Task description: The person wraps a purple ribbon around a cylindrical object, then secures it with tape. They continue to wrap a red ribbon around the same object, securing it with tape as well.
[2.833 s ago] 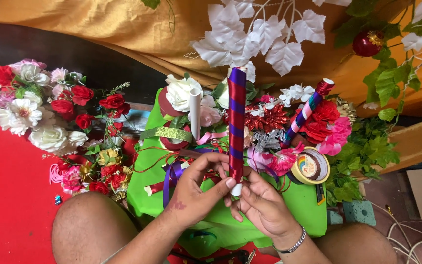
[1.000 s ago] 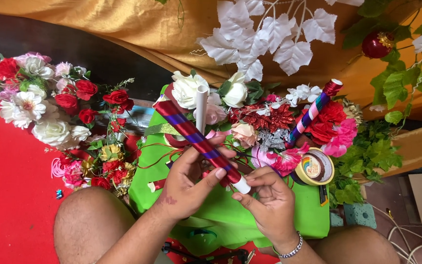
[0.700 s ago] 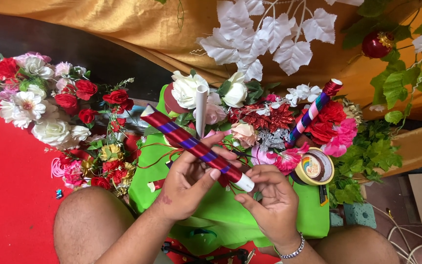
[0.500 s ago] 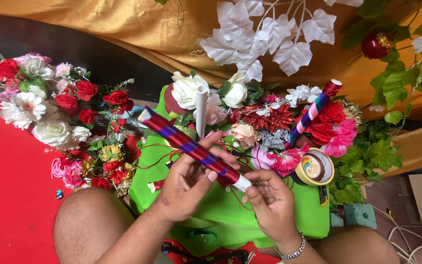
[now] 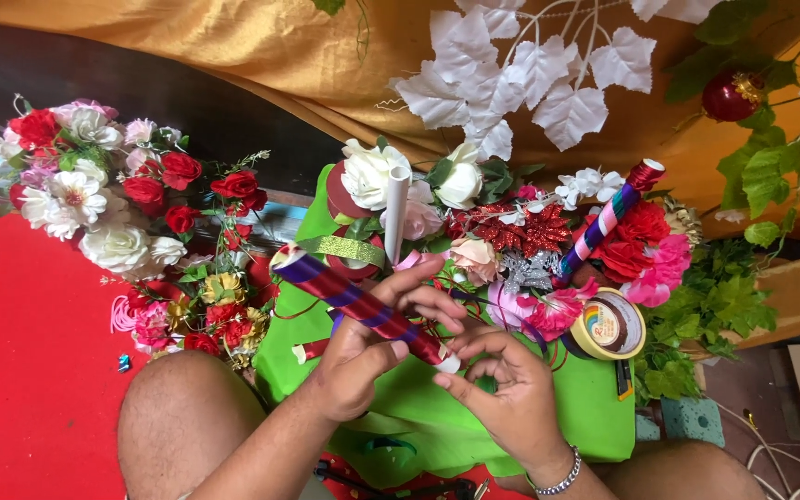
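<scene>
The striped stick [image 5: 358,306] has tipped leftward; left hand [image 5: 363,347] grip clamped on it; right hand [image 5: 502,393] pinches its white end; green bag [image 5: 418,407] underneath carries flowers [image 5: 511,231]

The long stick wrapped in glossy red and purple ribbon [image 5: 358,304] shines like foil. It lies above a smooth, bright green plastic-looking sheet [image 5: 594,421]; the draped golden-yellow cloth [image 5: 261,51] has a satin sheen.

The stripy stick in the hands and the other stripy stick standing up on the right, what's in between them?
In the head view, between the held stick and the upright stick lie fake flowers: a peach rose and glittery red leaves.
</scene>
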